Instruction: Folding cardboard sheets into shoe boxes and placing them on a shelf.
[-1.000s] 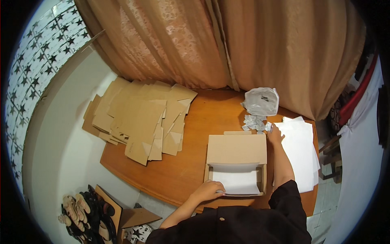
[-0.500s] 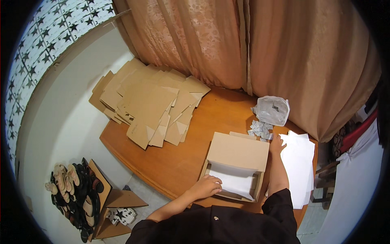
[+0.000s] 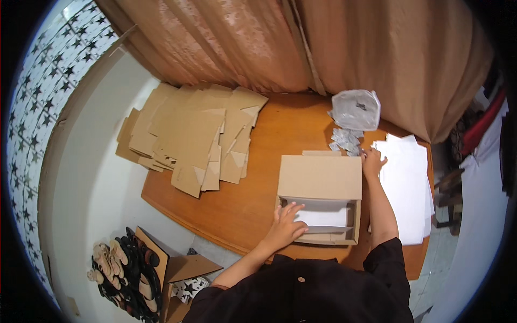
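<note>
An open cardboard box (image 3: pixel 321 176) stands at the table's near edge, its lid raised on the far side. White paper (image 3: pixel 328 212) lines its inside, with a fold standing up near the front wall. My left hand (image 3: pixel 290 223) rests at the box's left front corner, fingers apart and reaching over the paper. Beyond the box's right side, my right hand (image 3: pixel 372 162) has its thumb and forefinger pinched at the edge of a small pile of silvery-white sachets (image 3: pixel 346 140), seemingly on one sachet; its other fingers stick out.
A clear plastic bag (image 3: pixel 355 110) sits behind the sachets. White paper sheets (image 3: pixel 404 188) are stacked at the table's right. Flattened cardboard boxes (image 3: pixel 188 140) pile up at the far left. Shoes (image 3: pixel 129 274) stand on the floor at lower left. A brown curtain (image 3: pixel 226 43) hangs behind.
My left hand has moved further over the box, its fingers spreading, and the paper's front edge now stands up. My right hand stays by the sachets. The whole view has shifted and turned.
</note>
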{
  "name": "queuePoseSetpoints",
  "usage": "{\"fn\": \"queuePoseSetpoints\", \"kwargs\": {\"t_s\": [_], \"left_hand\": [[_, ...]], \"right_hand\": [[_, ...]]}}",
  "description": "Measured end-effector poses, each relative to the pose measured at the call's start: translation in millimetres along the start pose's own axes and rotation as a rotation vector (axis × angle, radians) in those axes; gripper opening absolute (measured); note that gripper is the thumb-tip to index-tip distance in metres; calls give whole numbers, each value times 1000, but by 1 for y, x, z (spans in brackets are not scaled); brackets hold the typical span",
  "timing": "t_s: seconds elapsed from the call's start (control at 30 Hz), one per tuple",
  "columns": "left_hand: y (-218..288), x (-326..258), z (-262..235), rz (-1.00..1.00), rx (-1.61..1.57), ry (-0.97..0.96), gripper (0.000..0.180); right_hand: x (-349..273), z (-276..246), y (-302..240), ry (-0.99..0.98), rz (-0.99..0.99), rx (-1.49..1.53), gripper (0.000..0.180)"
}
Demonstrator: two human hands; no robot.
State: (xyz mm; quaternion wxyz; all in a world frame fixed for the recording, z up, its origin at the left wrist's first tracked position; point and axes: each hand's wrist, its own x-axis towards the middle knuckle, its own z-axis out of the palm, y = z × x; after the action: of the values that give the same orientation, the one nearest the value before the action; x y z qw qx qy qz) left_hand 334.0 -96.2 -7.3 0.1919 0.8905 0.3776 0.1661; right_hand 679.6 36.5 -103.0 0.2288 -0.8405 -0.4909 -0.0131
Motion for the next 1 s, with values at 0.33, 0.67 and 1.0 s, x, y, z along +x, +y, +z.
{"fn": "queuePoseSetpoints", "kwargs": {"t_s": [0.33,0.67,1.0], "left_hand": [[-20,8,20,-129,138,102,23],[-35,38,5,-141,146,273,35],[-40,2,6,266,134,25,12]], "right_hand": [[-74,-80,-7,76,89,903,16],[-155,-125,-52,-56,82,995,17],[-172,-129,-63,4,-102,782,17]]}}
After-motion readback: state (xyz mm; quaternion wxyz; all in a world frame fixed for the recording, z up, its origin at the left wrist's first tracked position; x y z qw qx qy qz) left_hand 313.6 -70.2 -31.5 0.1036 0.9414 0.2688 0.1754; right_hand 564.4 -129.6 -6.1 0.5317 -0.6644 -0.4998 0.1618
